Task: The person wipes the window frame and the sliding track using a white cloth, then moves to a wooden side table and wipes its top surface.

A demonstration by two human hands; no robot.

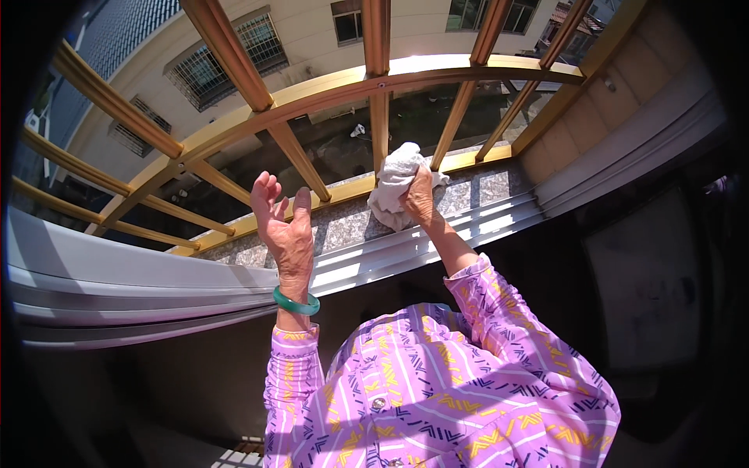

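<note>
A crumpled white cloth [396,181] is gripped in my right hand [420,196], its fingers closed round the cloth's right side. The cloth rests against the lower part of a gold window bar [379,117], and its lower folds hang over the speckled stone sill [484,186]. To the left, my left hand [287,232] is raised above the sill with fingers apart and nothing in it. A green bangle [296,301] circles that wrist.
Gold metal bars with a curved crossrail [312,92] stand just beyond the sill. White window tracks [374,265] run along the near side. A pale frame [140,288] lies left, a tiled wall [624,86] right. Outside, a building with grilled windows [204,74] faces me.
</note>
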